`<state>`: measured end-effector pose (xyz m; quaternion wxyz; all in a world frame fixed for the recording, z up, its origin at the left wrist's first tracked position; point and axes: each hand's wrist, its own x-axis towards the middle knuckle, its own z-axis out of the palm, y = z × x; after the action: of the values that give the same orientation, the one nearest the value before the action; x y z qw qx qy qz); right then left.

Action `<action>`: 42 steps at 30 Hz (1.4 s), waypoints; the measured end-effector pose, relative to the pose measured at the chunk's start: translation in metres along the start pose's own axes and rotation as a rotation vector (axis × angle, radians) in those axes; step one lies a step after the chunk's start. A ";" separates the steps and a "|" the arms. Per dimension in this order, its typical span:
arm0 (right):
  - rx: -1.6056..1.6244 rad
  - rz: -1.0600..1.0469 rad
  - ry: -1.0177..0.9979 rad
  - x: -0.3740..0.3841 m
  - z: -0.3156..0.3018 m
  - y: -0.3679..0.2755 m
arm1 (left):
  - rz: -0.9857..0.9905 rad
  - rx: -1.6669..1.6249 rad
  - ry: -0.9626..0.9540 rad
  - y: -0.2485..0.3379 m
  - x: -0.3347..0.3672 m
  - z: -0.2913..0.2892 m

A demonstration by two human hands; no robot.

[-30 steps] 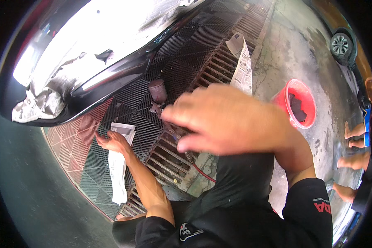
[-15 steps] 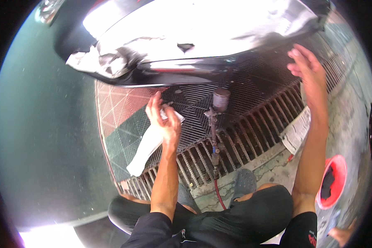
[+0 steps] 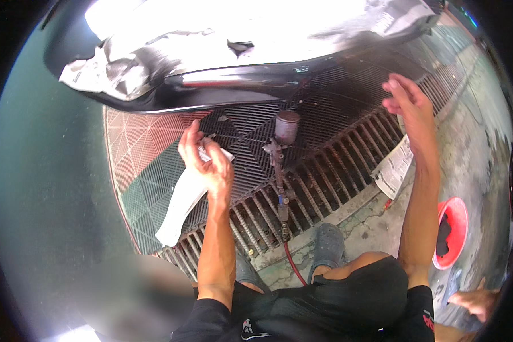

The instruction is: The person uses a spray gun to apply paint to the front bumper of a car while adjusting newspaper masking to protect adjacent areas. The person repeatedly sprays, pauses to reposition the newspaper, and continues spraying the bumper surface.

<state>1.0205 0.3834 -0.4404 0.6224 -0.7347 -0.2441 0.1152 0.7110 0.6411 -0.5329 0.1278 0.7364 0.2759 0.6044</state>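
Note:
A car body panel with a glossy black lower edge (image 3: 228,94) crosses the top of the view. Crumpled masking paper (image 3: 125,68) covers most of it, washed out by glare. Below its edge, my left hand (image 3: 208,162) is open, fingers loosely bent and apart. Behind that hand lies a long white sheet (image 3: 182,202); whether they touch, I cannot tell. To the right, my right hand (image 3: 410,108) is raised with fingers slightly bent and open, and I see nothing in it. Between my hands is a spray gun (image 3: 279,154) with a round paint cup and a red hose (image 3: 292,262).
Ribbed floor tiles (image 3: 137,134) and a rusty drain grate (image 3: 319,176) lie below. Printed paper (image 3: 393,168) rests by my right forearm. A red bucket (image 3: 461,228) holds dark cloth. Another person's foot (image 3: 476,302) shows at lower right. A dark green surface (image 3: 51,182) fills the left.
The view has shifted, so most things sit further left. My right hand is slightly lower relative to the panel. Both hands stay open, and the spray gun stays in place.

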 end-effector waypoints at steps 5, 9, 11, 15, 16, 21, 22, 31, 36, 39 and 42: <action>0.039 -0.043 0.066 0.021 0.004 -0.008 | 0.041 0.041 -0.019 0.004 0.011 -0.008; 0.057 -0.093 0.067 0.023 0.011 -0.013 | 0.053 0.103 0.020 0.003 0.039 -0.016; 0.061 -0.130 0.060 0.019 0.017 -0.016 | 0.116 0.052 0.069 0.003 0.058 -0.018; -0.052 -0.106 0.077 0.003 0.028 -0.028 | 0.016 -0.021 0.110 0.013 0.087 -0.026; -0.078 -0.114 0.067 -0.001 0.031 -0.034 | 0.101 0.052 0.116 0.013 0.100 -0.029; -0.032 -0.255 -0.035 -0.013 0.058 -0.065 | 0.406 0.217 0.219 0.008 0.170 -0.043; -0.041 -0.307 -0.044 -0.017 0.064 -0.072 | 0.469 0.238 0.259 0.006 0.186 -0.048; -0.116 -0.704 -0.195 -0.026 0.149 -0.129 | 0.746 0.379 0.008 -0.010 0.217 -0.082; -0.177 -0.914 -0.045 -0.016 0.160 -0.141 | 0.692 0.353 -0.117 -0.016 0.192 -0.078; -0.266 -0.826 0.001 -0.016 0.139 -0.141 | 0.663 0.335 -0.134 -0.017 0.185 -0.075; -0.355 -0.811 0.129 -0.008 0.101 -0.125 | 0.669 0.282 -0.209 -0.015 0.181 -0.074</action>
<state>0.9394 0.4793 -0.3405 0.4954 -0.6808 -0.4891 -0.2279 0.6578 0.7443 -0.3748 -0.1519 0.8538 0.0861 0.4904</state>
